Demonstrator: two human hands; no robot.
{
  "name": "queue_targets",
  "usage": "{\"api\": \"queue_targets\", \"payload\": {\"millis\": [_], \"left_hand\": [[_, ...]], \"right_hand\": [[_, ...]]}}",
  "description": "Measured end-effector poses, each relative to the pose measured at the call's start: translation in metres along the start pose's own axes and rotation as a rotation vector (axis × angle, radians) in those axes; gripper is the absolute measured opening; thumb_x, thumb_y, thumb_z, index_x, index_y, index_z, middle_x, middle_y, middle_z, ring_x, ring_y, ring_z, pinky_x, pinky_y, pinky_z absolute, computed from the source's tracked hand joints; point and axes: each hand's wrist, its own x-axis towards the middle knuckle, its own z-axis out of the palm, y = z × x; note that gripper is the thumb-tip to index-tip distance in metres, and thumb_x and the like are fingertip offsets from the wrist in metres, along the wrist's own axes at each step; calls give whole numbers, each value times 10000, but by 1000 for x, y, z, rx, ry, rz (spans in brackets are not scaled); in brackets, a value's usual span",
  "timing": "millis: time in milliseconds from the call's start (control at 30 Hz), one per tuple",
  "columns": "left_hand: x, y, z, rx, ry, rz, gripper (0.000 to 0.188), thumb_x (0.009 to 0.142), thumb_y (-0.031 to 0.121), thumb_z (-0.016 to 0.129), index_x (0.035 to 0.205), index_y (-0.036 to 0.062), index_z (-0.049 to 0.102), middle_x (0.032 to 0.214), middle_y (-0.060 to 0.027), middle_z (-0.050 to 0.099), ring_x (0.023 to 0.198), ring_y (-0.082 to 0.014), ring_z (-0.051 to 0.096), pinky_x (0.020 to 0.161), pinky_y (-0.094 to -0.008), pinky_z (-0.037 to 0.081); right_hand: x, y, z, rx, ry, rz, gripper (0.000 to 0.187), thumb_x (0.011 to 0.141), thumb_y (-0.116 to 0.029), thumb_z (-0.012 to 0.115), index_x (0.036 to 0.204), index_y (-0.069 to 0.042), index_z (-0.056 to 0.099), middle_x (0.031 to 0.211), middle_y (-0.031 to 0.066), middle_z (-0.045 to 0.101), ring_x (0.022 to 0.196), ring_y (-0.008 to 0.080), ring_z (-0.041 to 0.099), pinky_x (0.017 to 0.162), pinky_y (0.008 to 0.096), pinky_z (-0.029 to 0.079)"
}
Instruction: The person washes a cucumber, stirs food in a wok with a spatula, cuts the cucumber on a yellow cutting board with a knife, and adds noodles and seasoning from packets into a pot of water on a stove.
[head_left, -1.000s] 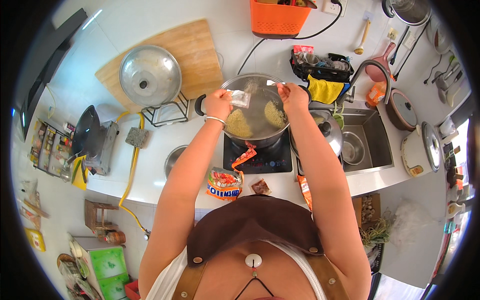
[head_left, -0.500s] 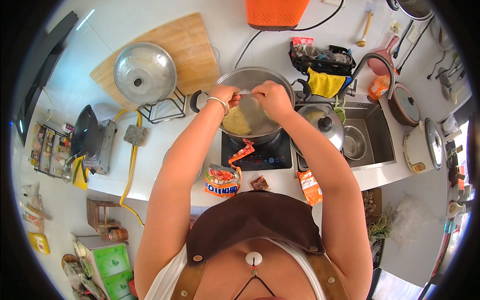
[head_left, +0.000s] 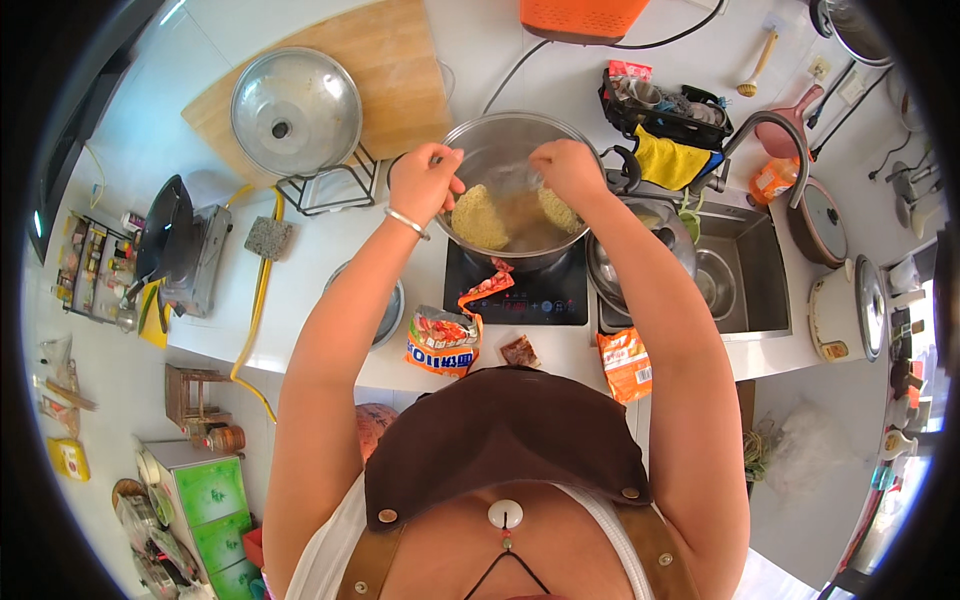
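Note:
A large steel pot (head_left: 513, 262) stands on the black induction cooker (head_left: 470, 290). Two pale yellow instant noodle cakes lie in its steaming liquid, the left cake (head_left: 480, 218) in fuller view than the right cake (head_left: 558, 209). Over the pot's left rim, my left hand (head_left: 426, 182) has its fingers curled in. Opposite it, my right hand (head_left: 568, 172) is closed above the right side, partly covering the right cake. Whatever either hand's fingers hold is too small or hidden to make out. An opened noodle packet (head_left: 442, 340) and a small brown sachet (head_left: 519, 351) lie in front of the cooker.
Right of the pot, a steel lid (head_left: 640, 255) rests near the sink (head_left: 765, 290). An orange packet (head_left: 625, 364) lies at the counter's front edge. Another lid (head_left: 300, 115) leans on a black rack at the left. A steel bowl (head_left: 388, 318) sits beside my left forearm.
My hands, which met over the pot's middle around a small pale thing, have parted to either side. Both noodle cakes now show more, with brownish liquid between them. The view has shifted slightly.

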Motion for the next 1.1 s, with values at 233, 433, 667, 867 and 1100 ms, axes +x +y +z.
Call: {"api": "queue_targets", "payload": {"millis": [233, 433, 667, 867, 1100], "left_hand": [[-62, -55, -44, -76, 107, 26, 160, 904, 143, 598, 977, 4, 632, 652, -61, 635, 421, -73, 496, 391, -224, 368], [-131, -148, -72, 347, 113, 196, 203, 856, 85, 629, 1053, 36, 640, 648, -44, 604, 463, -62, 471, 450, -235, 391], [-175, -156, -52, 616, -242, 159, 450, 713, 120, 679, 1155, 102, 600, 712, -84, 610, 665, -274, 608, 599, -383, 476], [-200, -169, -50, 696, -177, 338, 273, 733, 163, 685, 983, 115, 588, 761, -90, 626, 673, -308, 619, 568, -422, 474], [-214, -175, -48, 727, -110, 470, 262, 715, 132, 721, 943, 86, 599, 697, -93, 613, 617, -302, 611, 528, -393, 472]], "right_hand": [[-20, -14, -9, -12, 188, -137, 105, 789, -87, 619, 843, -47, 700, 816, 146, 642, 769, 326, 620, 713, 388, 502], [-89, -82, -17, 215, 74, -135, 63, 781, -27, 653, 839, -6, 664, 756, 117, 603, 649, 234, 599, 608, 318, 480], [-142, -80, 72, 99, -314, -181, 83, 785, -76, 618, 800, -11, 667, 759, 143, 610, 733, 307, 603, 686, 378, 499], [-131, -65, 139, -177, -654, -147, 130, 726, -69, 591, 765, 10, 686, 748, 211, 648, 727, 357, 651, 683, 415, 529], [-130, -112, 173, -423, -1002, -72, 217, 736, -147, 660, 893, -7, 712, 898, 198, 684, 877, 328, 677, 747, 407, 548]]}}
